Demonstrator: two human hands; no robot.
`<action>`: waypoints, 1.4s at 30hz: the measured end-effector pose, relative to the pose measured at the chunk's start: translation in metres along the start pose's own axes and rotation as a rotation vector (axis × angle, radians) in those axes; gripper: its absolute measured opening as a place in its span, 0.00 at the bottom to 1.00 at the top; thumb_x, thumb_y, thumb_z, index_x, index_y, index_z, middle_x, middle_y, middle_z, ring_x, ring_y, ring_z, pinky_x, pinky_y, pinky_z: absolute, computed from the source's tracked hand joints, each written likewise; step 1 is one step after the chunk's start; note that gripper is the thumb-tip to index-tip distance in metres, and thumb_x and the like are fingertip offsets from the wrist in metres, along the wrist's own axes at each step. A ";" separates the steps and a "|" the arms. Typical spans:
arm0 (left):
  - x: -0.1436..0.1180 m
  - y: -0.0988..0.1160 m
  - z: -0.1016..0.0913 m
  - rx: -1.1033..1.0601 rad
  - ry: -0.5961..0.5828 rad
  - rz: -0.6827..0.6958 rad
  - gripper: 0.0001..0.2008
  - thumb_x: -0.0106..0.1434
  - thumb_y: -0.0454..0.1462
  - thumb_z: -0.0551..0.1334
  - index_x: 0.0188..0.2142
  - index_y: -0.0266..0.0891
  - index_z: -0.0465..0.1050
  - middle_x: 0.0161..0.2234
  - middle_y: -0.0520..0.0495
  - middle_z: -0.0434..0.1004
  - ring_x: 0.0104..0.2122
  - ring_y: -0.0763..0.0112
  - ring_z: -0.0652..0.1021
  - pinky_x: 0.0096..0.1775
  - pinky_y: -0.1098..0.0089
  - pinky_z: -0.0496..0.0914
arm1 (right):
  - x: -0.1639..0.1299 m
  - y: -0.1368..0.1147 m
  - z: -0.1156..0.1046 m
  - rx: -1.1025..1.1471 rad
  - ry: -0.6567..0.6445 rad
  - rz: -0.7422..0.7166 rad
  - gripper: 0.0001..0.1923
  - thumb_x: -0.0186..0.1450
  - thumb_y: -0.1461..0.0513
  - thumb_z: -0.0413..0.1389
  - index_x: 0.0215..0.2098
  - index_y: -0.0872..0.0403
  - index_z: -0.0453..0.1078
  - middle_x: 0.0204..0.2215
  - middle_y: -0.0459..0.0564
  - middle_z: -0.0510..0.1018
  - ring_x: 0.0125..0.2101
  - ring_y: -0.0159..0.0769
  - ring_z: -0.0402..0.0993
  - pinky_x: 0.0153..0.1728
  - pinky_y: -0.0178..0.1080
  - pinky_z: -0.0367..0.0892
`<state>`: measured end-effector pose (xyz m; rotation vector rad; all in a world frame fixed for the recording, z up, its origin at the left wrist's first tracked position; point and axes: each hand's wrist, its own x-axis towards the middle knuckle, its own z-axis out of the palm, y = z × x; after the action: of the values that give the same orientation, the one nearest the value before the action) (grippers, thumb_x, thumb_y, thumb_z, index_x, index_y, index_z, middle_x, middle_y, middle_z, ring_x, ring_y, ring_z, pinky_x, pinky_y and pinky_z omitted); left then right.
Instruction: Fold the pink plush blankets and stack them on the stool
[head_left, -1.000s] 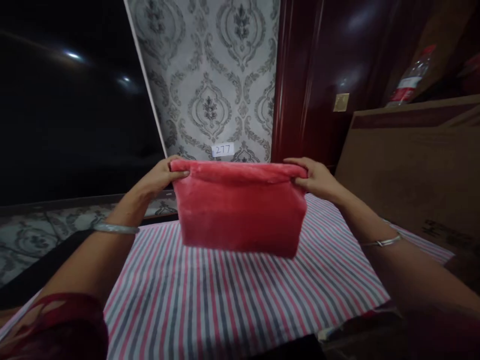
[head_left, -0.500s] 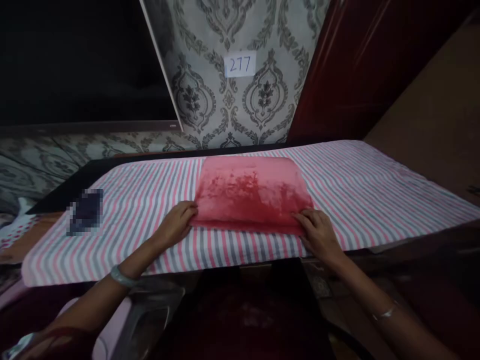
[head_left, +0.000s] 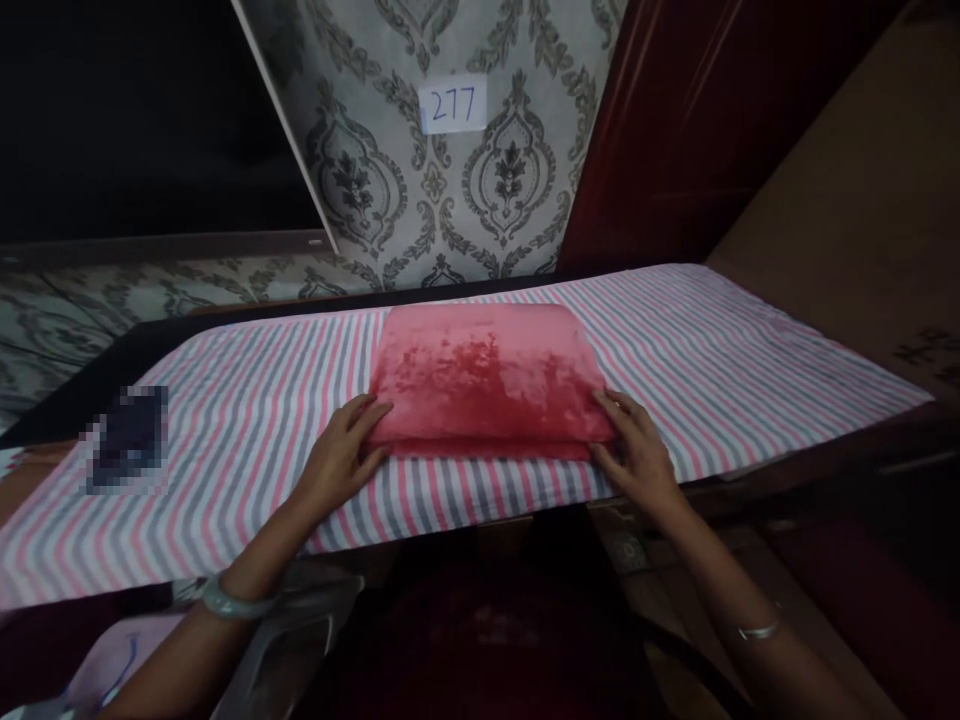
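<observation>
A folded red-and-pink cloth [head_left: 480, 375], plush like velvet, lies as a neat rectangle on the striped ironing-board-shaped cover [head_left: 255, 400]. My left hand [head_left: 346, 450] holds its near left corner, fingers over the side and thumb at the front edge. At the near right corner, my right hand [head_left: 636, 450] holds the cloth the same way, fingers on top and thumb along the front. The cloth rests flat between both hands, and its near edge shows stacked layers. What lies beneath the fingertips is partly hidden.
A pixelated dark object [head_left: 129, 438] lies on the left part of the striped cover. Behind are a dark television [head_left: 150, 120], patterned wallpaper with a paper [head_left: 453, 104] reading 277, and a dark red cabinet panel [head_left: 675, 120]. A grey plastic stool-like item [head_left: 300, 640] stands below.
My fingers have shifted from pinching the near corners to a wider hold around the sides, thumbs at the front edge. The view has turned slightly right, and the cloth's front looks straighter.
</observation>
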<state>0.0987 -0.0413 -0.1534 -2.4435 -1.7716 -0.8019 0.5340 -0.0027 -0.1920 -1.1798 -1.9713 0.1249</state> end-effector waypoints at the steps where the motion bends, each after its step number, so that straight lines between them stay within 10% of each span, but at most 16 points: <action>1: 0.001 -0.001 0.002 0.003 0.000 -0.001 0.24 0.66 0.43 0.59 0.61 0.48 0.66 0.62 0.40 0.65 0.61 0.51 0.69 0.59 0.51 0.68 | 0.001 0.000 0.000 -0.007 -0.011 0.007 0.27 0.69 0.57 0.53 0.66 0.47 0.63 0.61 0.57 0.66 0.61 0.51 0.64 0.60 0.55 0.63; 16: 0.007 -0.011 -0.006 0.115 0.210 0.083 0.18 0.68 0.33 0.52 0.54 0.44 0.72 0.55 0.41 0.76 0.54 0.59 0.77 0.56 0.55 0.72 | 0.017 -0.017 -0.017 -0.188 0.051 -0.107 0.21 0.70 0.66 0.49 0.57 0.47 0.73 0.53 0.56 0.76 0.48 0.48 0.74 0.50 0.52 0.71; 22: -0.010 -0.019 0.006 0.151 0.127 0.132 0.18 0.68 0.34 0.52 0.55 0.39 0.72 0.57 0.37 0.74 0.53 0.56 0.78 0.51 0.57 0.76 | -0.003 -0.009 -0.009 -0.188 0.004 -0.184 0.20 0.72 0.65 0.50 0.60 0.49 0.70 0.56 0.59 0.74 0.50 0.47 0.74 0.48 0.49 0.73; 27: -0.005 -0.015 -0.020 0.070 0.184 0.130 0.18 0.67 0.39 0.58 0.55 0.43 0.72 0.55 0.41 0.76 0.52 0.56 0.78 0.54 0.57 0.73 | 0.006 -0.012 -0.027 -0.121 -0.002 -0.174 0.20 0.71 0.57 0.54 0.61 0.48 0.69 0.54 0.58 0.75 0.51 0.50 0.73 0.51 0.54 0.71; 32: 0.068 0.012 -0.036 0.086 0.191 0.066 0.21 0.71 0.44 0.52 0.58 0.39 0.70 0.56 0.41 0.76 0.57 0.58 0.75 0.59 0.57 0.67 | 0.071 -0.037 -0.017 -0.188 -0.052 -0.094 0.28 0.75 0.51 0.44 0.68 0.52 0.60 0.64 0.59 0.67 0.63 0.51 0.63 0.61 0.57 0.60; 38: 0.204 0.052 -0.004 0.251 -0.241 -0.081 0.34 0.71 0.49 0.50 0.69 0.29 0.54 0.70 0.31 0.54 0.69 0.50 0.57 0.65 0.51 0.56 | 0.193 -0.064 0.042 -0.373 -0.403 0.122 0.34 0.74 0.47 0.43 0.74 0.50 0.47 0.72 0.59 0.51 0.70 0.54 0.45 0.65 0.59 0.48; 42: 0.237 0.052 0.026 0.386 -0.278 -0.247 0.34 0.71 0.50 0.48 0.70 0.31 0.53 0.71 0.31 0.50 0.70 0.47 0.52 0.66 0.43 0.49 | 0.229 -0.062 0.071 -0.444 -0.522 0.332 0.32 0.76 0.47 0.40 0.73 0.49 0.47 0.72 0.61 0.48 0.71 0.54 0.43 0.65 0.58 0.45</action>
<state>0.2089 0.1575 -0.0639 -2.1903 -2.1111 -0.1014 0.3904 0.1617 -0.0748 -1.9169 -2.3017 0.1854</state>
